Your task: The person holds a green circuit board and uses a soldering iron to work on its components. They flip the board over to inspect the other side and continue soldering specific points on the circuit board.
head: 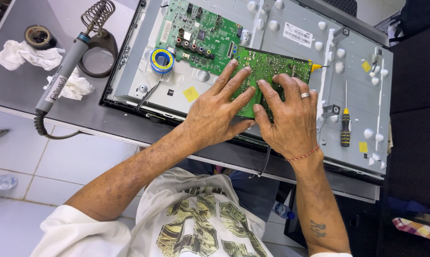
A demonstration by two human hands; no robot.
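Head view: both hands are laid flat on a green board (pixel 272 71) that rests tilted on the opened back of a flat screen (pixel 357 43), near its middle. The left hand (pixel 219 112) is spread over the board's near left part, fingers (pixel 234 78) wide and pressed down, nothing clasped. The right hand (pixel 288 114) is set just beside it, thumbs almost touching, fingers splayed on the board's right part; a ring is worn on one finger and a red cord at the wrist. A second, larger board (pixel 198 33) is seen fixed to the screen's back, just left of the held one, their corners overlapping. A solder reel (pixel 162 60) lies beside it. A screwdriver (pixel 345 126) with a black and yellow handle lies on the metal to the right, apart from the hands. On the grey bench (pixel 15 90), well to the left, a soldering iron (pixel 62 71) rests in its coil stand (pixel 99 28), with crumpled white tissue (pixel 29 56) and a tape roll (pixel 39 36) nearby.
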